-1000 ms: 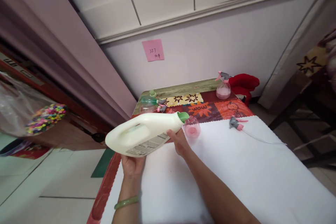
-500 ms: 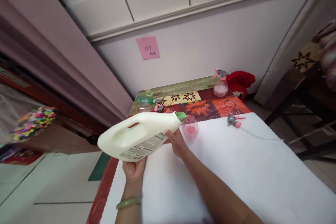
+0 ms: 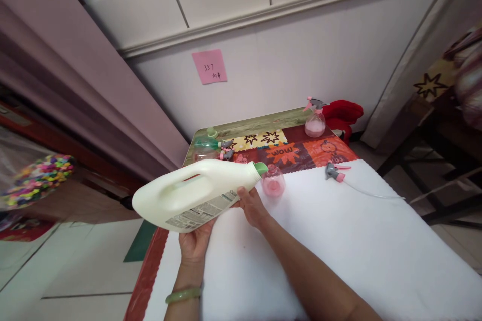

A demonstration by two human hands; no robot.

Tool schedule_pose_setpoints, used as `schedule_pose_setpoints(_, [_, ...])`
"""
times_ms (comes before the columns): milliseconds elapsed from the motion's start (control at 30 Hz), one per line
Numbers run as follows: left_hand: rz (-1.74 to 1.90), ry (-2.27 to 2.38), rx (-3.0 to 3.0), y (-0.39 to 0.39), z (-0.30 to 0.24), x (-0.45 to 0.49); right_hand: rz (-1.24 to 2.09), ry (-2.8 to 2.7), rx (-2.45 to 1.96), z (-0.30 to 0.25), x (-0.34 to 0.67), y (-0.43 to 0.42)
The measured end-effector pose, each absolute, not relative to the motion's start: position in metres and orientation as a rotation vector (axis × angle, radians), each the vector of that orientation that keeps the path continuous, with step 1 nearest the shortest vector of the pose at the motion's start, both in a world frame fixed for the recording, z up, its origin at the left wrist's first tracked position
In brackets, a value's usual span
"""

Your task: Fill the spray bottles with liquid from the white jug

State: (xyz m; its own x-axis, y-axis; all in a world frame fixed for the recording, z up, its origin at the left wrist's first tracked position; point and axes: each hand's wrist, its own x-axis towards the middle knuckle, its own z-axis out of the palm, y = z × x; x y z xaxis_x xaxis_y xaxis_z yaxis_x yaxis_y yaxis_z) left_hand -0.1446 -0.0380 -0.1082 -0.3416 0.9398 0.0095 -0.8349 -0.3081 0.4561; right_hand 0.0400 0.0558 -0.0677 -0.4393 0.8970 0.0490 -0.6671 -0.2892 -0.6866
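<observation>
In the lower middle of the frame, the person's left hand (image 3: 194, 246), with a green bracelet (image 3: 183, 295) at the wrist, was cupped against the underside of a large white jug (image 3: 199, 190), bearing it from below, its fingers hidden behind. The right hand (image 3: 253, 205) gripped the jug near its neck, thumb on the near side. The jug was held in the air left of the frame's centre, its long axis running from the left, rising slightly, toward the right.

Its green spout (image 3: 260, 167) pointed at a round pink bottle (image 3: 273, 181), which stood uncapped on the white-covered desk (image 3: 339, 251). The bottle lay just beyond the right hand and to its right, so that hand was the nearer. Spout and bottle mouth sat close together; whether they touched could not be told. The jug's opaque wall hid its contents, and any liquid in the bottle was unclear.

Right of centre, a loose spray head (image 3: 333, 171) lay with its tube trailing right. Farther back, a green bottle (image 3: 207, 143) and a clear pinkish bottle (image 3: 207, 155) lay on their sides, while a fitted spray bottle (image 3: 315, 123) stood upright, pale pinkish stuff in its lower part.
</observation>
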Motion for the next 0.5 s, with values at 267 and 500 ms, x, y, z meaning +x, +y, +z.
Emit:
schedule_pose_setpoints(267, [1.641, 0.029, 0.452, -0.0406, -0.1057, -0.1440, 1.887, -0.786, -0.416, -0.0733, 0.0376, 0.0600])
schedule_pose_setpoints(500, [1.671, 0.067, 0.377, -0.0438, -0.1057, -0.1446, 1.875, -0.756, -0.409, -0.0725, 0.0421, 0.0637])
